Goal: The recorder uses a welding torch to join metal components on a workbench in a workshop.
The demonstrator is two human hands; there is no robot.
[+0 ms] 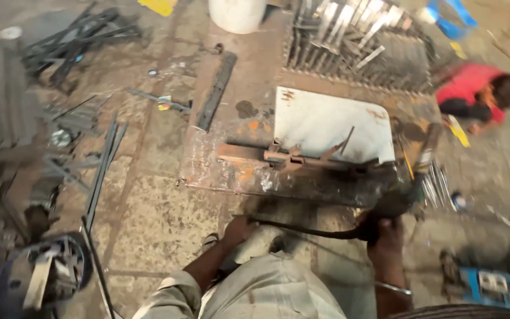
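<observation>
1. Left hand [238, 229]: low and forward of the body, fingers curled closed, knuckles up.
2. Left forearm bare, sleeve rolled at the elbow.
3. Right hand [385, 227]: extended further forward, fist closed, back of hand facing the camera.
4. Right wrist carries a thin bangle.

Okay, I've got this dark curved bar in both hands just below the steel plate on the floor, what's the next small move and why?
Probably steady the dark curved bar before moving it further. Your left hand grips one end and your right hand the other, just below the rusty steel plate, where a jig of angle pieces lies. The picture is blurred, so I cannot tell exactly where the bar's ends sit.
</observation>
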